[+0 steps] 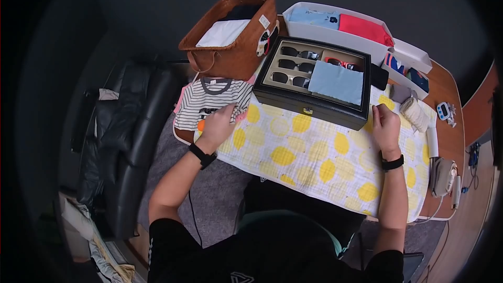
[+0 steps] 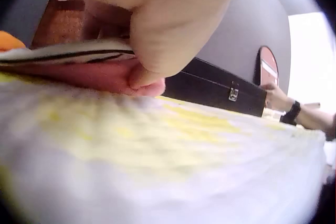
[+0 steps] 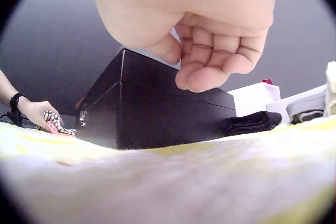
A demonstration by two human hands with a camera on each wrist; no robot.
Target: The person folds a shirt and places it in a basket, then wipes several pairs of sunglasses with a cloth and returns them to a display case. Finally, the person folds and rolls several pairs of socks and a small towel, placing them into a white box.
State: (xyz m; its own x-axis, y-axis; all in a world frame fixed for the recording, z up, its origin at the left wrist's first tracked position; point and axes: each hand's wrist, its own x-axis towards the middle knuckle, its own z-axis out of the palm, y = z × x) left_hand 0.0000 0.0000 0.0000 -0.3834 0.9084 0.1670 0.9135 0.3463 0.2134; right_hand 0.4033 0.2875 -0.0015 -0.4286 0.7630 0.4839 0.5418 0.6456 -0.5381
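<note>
A grey-and-white striped shirt (image 1: 214,104) lies folded on pink cloth (image 2: 100,75) at the table's left. My left hand (image 1: 218,124) pinches its right edge, with the thumb tucked against the pink layer and the fingers above the stripes. My right hand (image 1: 386,127) hovers beside the right front corner of a black glasses case (image 1: 309,109), its fingers loosely curled and nothing in them. Several pairs of sunglasses (image 1: 296,66) sit in the case under its clear lid, and a light blue cloth (image 1: 336,82) covers part of the top.
Under everything spreads a lemon-print cloth (image 1: 309,152). A brown basket (image 1: 225,57) with folded clothes stands behind the shirt. White boxes (image 1: 361,46) of clothing stand at the back. Rolled socks (image 1: 414,114), a small timer (image 1: 445,111) and a beige device (image 1: 444,177) lie to the right.
</note>
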